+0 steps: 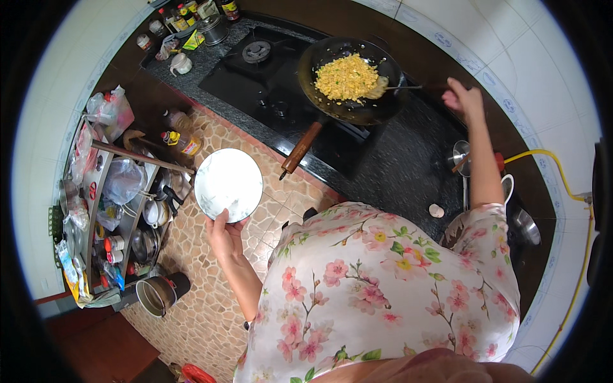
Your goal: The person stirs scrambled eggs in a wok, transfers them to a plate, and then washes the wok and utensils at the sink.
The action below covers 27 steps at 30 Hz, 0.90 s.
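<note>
My left hand (225, 234) holds a round white plate (229, 184) with a faint grey pattern by its near rim, thumb on top, over the floor left of the hob. A black wok (352, 112) with a brown wooden handle (302, 148) sits on the right side of the hob. Crumbly yellow fried food with green bits (347, 76) lies in it. The head of a metal spatula (377, 89) rests at the food's right edge. My right hand (462, 98) is curled at the far end of its handle, which barely shows against the dark wall.
The black glass hob (234, 91) has another burner at left. Bottles and a lidded metal pot (213, 29) crowd the counter's far left corner. A crowded shelf rack (100, 186) and a bucket (155, 294) stand at left. A ladle (461, 153) lies right, near a yellow hose (541, 152).
</note>
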Each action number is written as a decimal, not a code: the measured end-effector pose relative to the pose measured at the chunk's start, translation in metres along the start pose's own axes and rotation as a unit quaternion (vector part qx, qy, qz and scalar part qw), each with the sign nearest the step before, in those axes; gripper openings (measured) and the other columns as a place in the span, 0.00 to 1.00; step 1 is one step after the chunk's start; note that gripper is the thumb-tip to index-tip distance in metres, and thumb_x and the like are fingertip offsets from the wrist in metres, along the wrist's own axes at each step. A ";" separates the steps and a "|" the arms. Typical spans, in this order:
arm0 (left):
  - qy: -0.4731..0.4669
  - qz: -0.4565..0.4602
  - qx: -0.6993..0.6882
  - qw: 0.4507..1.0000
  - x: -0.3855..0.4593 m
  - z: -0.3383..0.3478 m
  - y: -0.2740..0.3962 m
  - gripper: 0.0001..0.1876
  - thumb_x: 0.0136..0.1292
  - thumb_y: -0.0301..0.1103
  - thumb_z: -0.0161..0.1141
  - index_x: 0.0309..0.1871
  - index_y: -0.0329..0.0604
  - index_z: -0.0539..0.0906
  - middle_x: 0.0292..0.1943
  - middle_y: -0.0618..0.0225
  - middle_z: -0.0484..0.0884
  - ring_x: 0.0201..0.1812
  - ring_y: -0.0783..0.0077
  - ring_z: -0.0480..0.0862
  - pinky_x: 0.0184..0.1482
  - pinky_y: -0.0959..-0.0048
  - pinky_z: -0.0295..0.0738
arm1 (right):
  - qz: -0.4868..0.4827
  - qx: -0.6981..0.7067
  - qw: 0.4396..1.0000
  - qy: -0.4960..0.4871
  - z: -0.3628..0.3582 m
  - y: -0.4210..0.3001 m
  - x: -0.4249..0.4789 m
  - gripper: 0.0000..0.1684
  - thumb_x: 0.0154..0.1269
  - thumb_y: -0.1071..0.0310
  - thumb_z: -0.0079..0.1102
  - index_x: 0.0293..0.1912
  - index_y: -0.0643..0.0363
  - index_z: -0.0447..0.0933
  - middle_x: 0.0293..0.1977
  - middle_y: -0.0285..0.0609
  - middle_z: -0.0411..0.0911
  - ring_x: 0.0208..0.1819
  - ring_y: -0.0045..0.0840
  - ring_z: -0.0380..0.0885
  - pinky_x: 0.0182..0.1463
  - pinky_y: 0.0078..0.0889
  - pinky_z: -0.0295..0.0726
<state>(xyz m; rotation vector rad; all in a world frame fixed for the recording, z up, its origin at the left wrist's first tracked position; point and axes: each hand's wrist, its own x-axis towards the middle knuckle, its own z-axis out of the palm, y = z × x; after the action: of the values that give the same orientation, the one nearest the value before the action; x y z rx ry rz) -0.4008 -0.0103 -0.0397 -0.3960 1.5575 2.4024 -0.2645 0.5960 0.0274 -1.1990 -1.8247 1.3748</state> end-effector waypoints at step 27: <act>-0.262 -0.087 0.216 0.937 0.086 0.250 -0.029 0.30 0.66 0.39 0.57 0.65 0.37 0.57 0.40 0.48 0.79 0.29 0.62 0.84 0.31 0.69 0.85 | 0.109 0.515 0.848 0.059 0.073 0.097 -0.095 0.19 0.64 0.70 0.57 0.50 0.74 0.71 0.44 0.58 0.78 0.48 0.40 0.82 0.52 0.32 0.85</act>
<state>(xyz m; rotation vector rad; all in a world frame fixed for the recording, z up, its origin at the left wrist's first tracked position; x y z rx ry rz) -0.4936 0.2357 0.0023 0.1773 1.6353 1.7589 -0.2515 0.4859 -0.0796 -0.8415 -0.6129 1.9501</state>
